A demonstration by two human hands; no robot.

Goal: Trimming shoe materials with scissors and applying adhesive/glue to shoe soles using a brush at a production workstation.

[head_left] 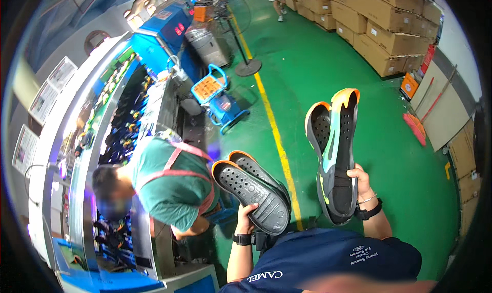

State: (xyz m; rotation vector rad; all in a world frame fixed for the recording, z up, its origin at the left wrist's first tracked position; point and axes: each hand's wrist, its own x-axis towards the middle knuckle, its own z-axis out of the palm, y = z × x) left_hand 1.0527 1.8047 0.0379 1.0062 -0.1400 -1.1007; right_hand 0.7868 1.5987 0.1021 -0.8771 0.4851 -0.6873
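So, my left hand point(245, 217) is closed on a pair of dark soles point(251, 193) near the heel, thumb across the inside, and my right hand point(363, 183) is wrapped round the edge of two brighter soles point(341, 162), most fingers hidden behind. Both pairs are up in front of my navy shirt point(328, 257), over the green floor point(271, 98). They look light to me, rubbery, bendy rather than fragile, maybe a touch slick on the smooth parts. I'd pinch them by the heel edge, both together, so neither slides.
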